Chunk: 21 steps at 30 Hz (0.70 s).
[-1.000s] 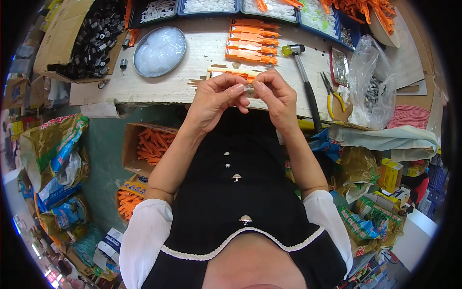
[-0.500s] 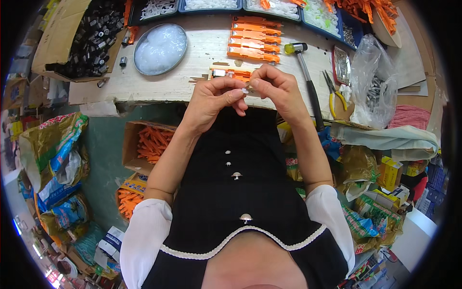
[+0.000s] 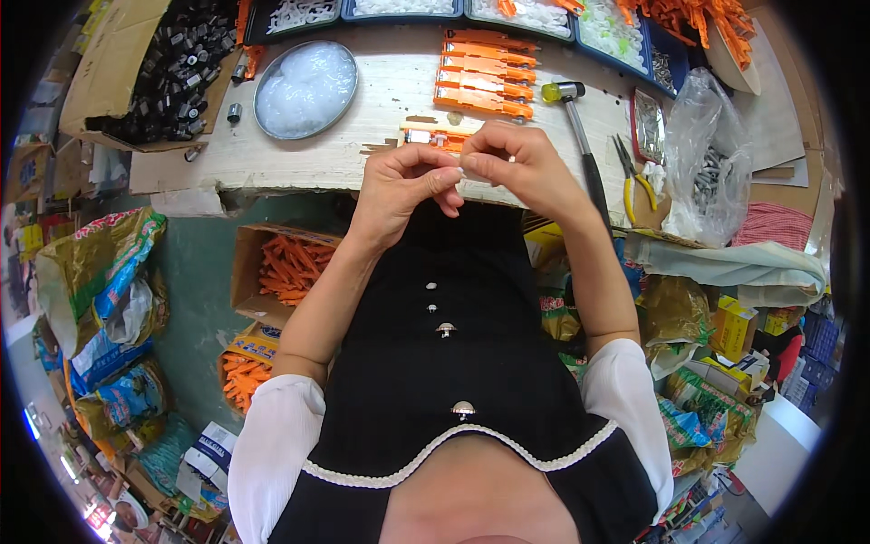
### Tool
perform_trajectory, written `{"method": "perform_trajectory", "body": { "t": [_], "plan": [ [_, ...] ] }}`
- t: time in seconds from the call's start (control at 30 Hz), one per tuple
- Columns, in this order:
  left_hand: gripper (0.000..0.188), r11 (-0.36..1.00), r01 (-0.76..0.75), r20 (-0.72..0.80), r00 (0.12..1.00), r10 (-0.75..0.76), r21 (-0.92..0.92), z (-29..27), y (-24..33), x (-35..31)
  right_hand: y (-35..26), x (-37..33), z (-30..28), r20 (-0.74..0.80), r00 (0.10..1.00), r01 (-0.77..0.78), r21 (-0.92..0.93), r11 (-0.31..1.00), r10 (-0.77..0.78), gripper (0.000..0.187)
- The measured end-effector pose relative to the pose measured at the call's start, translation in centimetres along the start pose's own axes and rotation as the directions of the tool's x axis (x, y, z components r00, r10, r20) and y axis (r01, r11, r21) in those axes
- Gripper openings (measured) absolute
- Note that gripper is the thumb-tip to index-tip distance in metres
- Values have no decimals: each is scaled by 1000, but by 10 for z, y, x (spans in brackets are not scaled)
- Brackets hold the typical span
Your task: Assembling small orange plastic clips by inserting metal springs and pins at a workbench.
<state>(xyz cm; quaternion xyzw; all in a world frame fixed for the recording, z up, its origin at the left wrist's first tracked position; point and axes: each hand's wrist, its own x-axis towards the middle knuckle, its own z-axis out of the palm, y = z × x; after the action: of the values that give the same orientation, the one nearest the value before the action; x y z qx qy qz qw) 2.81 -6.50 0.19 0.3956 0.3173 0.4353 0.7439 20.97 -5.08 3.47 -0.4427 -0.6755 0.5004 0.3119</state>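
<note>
My left hand [image 3: 399, 186] is pinched on a small white piece [image 3: 461, 169], whose kind is too small to tell. The thumb and finger of my right hand [image 3: 517, 168] meet at that same spot, hiding most of the piece. Just beyond my fingers an orange housing [image 3: 447, 139] with a metal part lies near the table's front edge, partly covered by my right hand. Farther back, several orange housings [image 3: 485, 77] lie in a stacked row.
To the left stand a dish of clear grease [image 3: 305, 89] and a carton of black-and-silver cylinders [image 3: 181, 77]. A hammer [image 3: 580, 136], pliers [image 3: 636, 181] and a plastic bag of metal parts [image 3: 710, 163] lie right. Trays of small white parts [image 3: 403, 7] line the back.
My right hand has turned slightly and closed in on the left fingertips, so less of the white piece shows. The left hand stays almost where it was.
</note>
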Motion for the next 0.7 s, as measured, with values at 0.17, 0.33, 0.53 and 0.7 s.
{"method": "perform_trajectory", "body": {
  "t": [0.17,0.33,0.53,0.7],
  "plan": [
    [12,994,-105,-69,992,104,-14,-4,-6,9,4,0,19,-229,938,191,-283,940,-259,8],
    [13,986,-151,-128,982,142,-71,3,-1,18,8,0,23,-330,860,254,-384,887,-389,9],
    [9,962,-156,-136,972,189,225,1,5,22,9,3,20,-340,778,275,-572,773,-529,10],
    [10,520,-409,29,806,592,750,-20,9,27,37,-2,24,-244,863,183,-667,722,-443,9]
  ]
}}
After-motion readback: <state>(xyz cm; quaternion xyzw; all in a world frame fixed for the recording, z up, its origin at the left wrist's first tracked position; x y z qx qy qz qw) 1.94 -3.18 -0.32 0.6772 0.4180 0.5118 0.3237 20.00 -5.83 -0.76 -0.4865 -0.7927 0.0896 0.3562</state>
